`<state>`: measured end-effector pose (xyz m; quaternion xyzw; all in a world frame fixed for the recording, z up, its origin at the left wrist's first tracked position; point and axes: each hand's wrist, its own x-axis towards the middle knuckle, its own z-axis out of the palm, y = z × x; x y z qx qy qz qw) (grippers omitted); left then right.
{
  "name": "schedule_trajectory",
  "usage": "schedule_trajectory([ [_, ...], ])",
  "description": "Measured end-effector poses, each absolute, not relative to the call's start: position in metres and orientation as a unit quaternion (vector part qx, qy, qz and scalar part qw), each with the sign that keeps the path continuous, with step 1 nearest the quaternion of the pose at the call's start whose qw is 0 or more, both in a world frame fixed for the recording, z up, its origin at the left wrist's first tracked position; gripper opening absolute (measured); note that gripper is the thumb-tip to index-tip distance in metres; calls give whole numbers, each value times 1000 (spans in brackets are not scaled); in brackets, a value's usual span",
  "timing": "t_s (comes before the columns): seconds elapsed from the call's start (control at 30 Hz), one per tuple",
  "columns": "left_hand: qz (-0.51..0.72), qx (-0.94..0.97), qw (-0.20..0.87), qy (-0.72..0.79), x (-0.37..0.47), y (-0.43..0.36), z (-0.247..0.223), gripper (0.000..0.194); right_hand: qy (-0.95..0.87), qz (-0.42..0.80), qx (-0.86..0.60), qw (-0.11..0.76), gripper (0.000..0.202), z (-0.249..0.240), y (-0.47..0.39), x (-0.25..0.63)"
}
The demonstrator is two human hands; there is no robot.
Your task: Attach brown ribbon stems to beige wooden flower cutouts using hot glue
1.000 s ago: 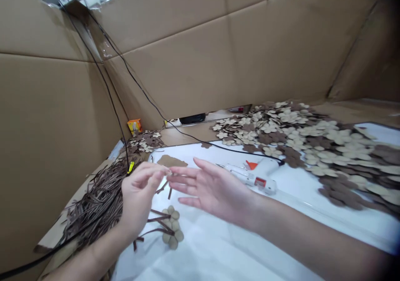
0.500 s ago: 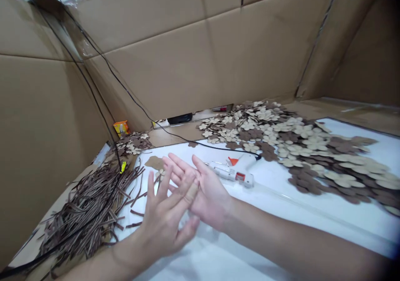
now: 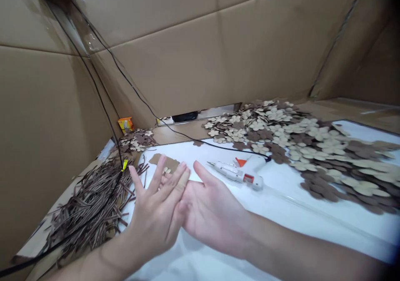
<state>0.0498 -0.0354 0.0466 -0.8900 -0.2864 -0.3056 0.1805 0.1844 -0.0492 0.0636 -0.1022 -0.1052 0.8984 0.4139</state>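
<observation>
My left hand [image 3: 158,208] is back up with its fingers spread, lying across the fingers of my right hand. Palm up, my right hand [image 3: 212,214] has its thumb stretched out; its fingers are mostly hidden behind the left. I see nothing held in either. Just beyond the fingertips lies a brown irregular flat piece [image 3: 165,162] with a small cream flower by it. To the right of the hands a white glue gun [image 3: 240,173] with an orange trigger rests on the white board [image 3: 200,247], a clear glue stick trailing from its rear.
Thin brown strips [image 3: 93,206] are heaped at the left. A large pile of brown and cream flower cutouts [image 3: 300,143] spreads at the right. A black cord [image 3: 187,136] runs to the glue gun. An orange box [image 3: 126,125] stands by the cardboard wall [image 3: 175,64].
My left hand has slid slightly left and turned more upright, its fingers still over the right hand. The right palm has come nearer. The whole view has shifted a little.
</observation>
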Motion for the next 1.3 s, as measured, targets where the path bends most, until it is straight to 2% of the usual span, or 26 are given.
schedule_trajectory([
  [0.2,-283,-918,182,-208,49,-51,33,44,-131,823,-148,533,53,67,-36,195],
  [0.37,-283,-900,224,-245,50,-46,37,43,-113,849,-153,492,56,64,-36,193],
  [0.5,-238,-926,217,-197,46,-44,39,43,-136,823,-167,526,56,65,-33,194],
  [0.67,-247,-905,234,-255,44,-36,34,44,-105,841,-166,505,58,56,-30,194],
  [0.87,-185,-944,205,-182,28,-42,26,48,-142,817,-166,533,57,57,-21,201],
  [0.93,-180,-953,154,-190,21,-41,28,52,-143,815,-162,537,57,58,-20,203],
  [1.0,-197,-957,51,-207,16,-37,29,51,-139,814,-158,541,58,57,-20,204],
  [1.17,-274,-835,-335,-341,13,-30,30,32,-144,815,-155,539,56,50,-15,205],
  [1.3,-283,-628,-568,-450,15,-30,26,35,-160,818,-166,528,52,46,-11,204],
])
